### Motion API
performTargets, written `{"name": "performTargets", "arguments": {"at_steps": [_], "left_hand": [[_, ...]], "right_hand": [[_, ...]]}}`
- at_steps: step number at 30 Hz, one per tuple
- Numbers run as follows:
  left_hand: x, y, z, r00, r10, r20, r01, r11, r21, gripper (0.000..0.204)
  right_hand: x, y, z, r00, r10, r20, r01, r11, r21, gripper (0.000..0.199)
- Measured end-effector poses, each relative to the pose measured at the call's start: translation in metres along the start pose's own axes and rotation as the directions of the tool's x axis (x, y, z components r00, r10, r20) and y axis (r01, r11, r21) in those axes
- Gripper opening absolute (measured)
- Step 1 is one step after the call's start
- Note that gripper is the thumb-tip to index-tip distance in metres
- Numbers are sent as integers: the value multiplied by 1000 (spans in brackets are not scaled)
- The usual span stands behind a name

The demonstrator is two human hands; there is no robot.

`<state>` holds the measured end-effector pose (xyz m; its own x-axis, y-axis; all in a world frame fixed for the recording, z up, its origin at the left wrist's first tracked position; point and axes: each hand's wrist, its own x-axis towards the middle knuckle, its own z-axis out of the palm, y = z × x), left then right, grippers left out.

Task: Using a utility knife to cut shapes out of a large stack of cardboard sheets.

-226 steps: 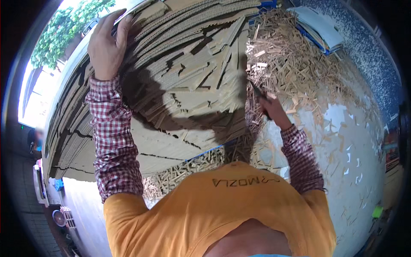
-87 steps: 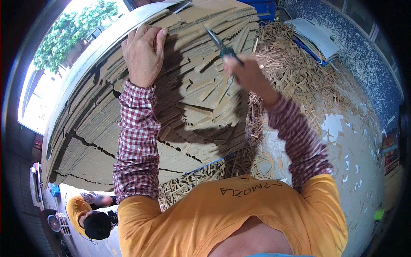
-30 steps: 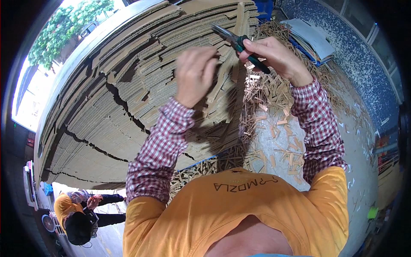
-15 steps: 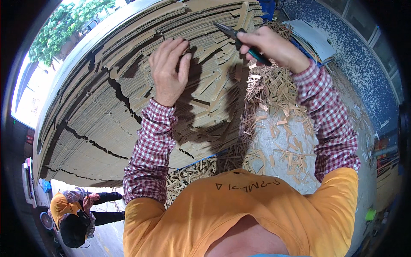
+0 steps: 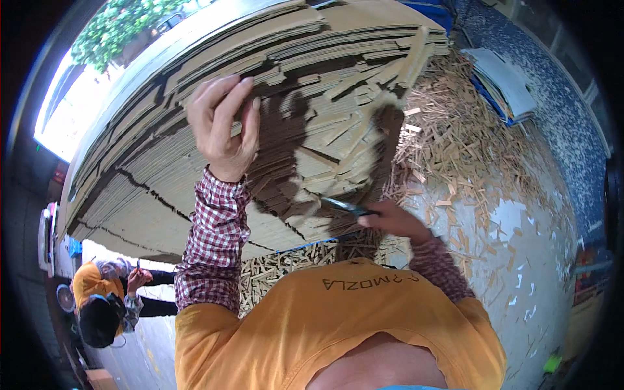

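A big stack of brown cardboard sheets (image 5: pixel 156 169), its cut edges uneven and split by dark gaps, spreads out before me. Over its upper left part is my left hand (image 5: pixel 224 127), fingers bent but apart, with nothing seen in them; whether it touches the cardboard I cannot tell. Low at the stack's right side, my right hand (image 5: pixel 398 221) is closed round the dark handles of a pair of pliers (image 5: pixel 343 206). The pliers' jaws point left, by the stack's lower edge. Loose cardboard strips (image 5: pixel 338 130) lie on the shaded middle of the stack.
Cardboard scraps (image 5: pixel 448 130) are heaped right of the stack and scattered over the grey floor (image 5: pixel 513 240). More strips (image 5: pixel 286 263) lie below it. Flat pale sheets (image 5: pixel 500 81) lean near the blue wall (image 5: pixel 546 123). Another person (image 5: pixel 107 292) is at the lower left.
My right hand has swung down toward me with the pliers, from the stack's top right to its lower edge. My left hand has shifted left and slightly nearer. The view has turned a little.
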<state>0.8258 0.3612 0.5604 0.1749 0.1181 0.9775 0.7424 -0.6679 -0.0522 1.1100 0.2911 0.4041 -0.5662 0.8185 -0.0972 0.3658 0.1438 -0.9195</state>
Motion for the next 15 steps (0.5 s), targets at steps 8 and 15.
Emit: {"name": "performTargets", "arguments": {"at_steps": [8,15], "left_hand": [[25,-21,-11,983,131,128,-176,867,467,27],[16,-18,0,986,165,-36,-144,932,333,9]], "right_hand": [[3,-131,-80,951,-241,-192,238,970,-41,36],[52,-163,-97,935,-260,-242,247,965,-84,41]]}}
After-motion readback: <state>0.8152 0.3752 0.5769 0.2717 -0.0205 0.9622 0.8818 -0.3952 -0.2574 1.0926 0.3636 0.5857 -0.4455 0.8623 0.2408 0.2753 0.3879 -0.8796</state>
